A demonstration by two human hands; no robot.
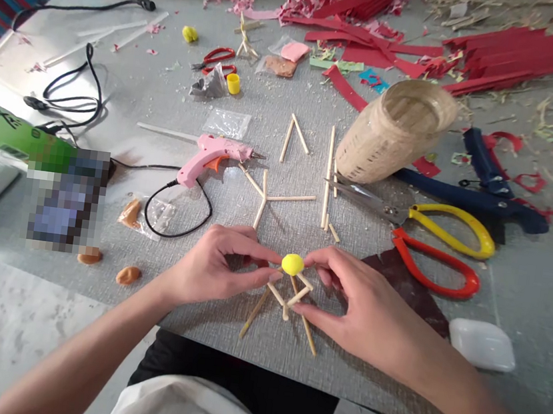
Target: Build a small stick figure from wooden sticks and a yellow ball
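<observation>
Close to the table's front edge stands a stick figure [286, 307] made of thin wooden sticks, topped with a yellow clay ball [292, 264]. My left hand [222, 264] pinches it from the left, thumb and forefinger beside the ball. From the right, my right hand [369, 309] grips its bent stick arm between thumb and fingers. Two longer sticks slant down to the tabletop as legs. Just beyond my hands lies another joined stick piece [285, 199], with its upper left end near the nozzle of a pink glue gun [212, 155].
Scissors [407, 213] with yellow and red handles lie at right, by a tilted jar [391, 134] and dark blue pliers [489, 199]. A white case [482, 344] sits near the right front. Two brown clay lumps [128, 275] are at left. Red paper strips [506, 57] cover the back.
</observation>
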